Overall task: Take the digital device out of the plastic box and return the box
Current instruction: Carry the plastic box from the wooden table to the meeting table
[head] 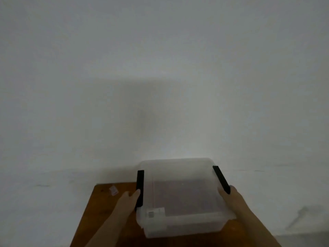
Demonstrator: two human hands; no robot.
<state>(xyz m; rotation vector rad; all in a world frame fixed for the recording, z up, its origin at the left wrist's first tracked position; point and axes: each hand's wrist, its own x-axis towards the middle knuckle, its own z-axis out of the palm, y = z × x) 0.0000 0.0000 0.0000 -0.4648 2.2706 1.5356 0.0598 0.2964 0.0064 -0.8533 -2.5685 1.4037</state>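
Observation:
A clear plastic box with its lid on sits over a brown wooden table. A black clip runs along each side of the lid, the left clip and the right clip. A dark flat shape, perhaps the digital device, shows dimly through the lid. My left hand presses against the box's left side by the clip. My right hand holds the right side, fingers at the clip's near end. Both hands grip the box between them.
A small white label lies on the table at its far left corner. A pale wall and pale floor surround the table. A faint grey mark shows on the floor to the right.

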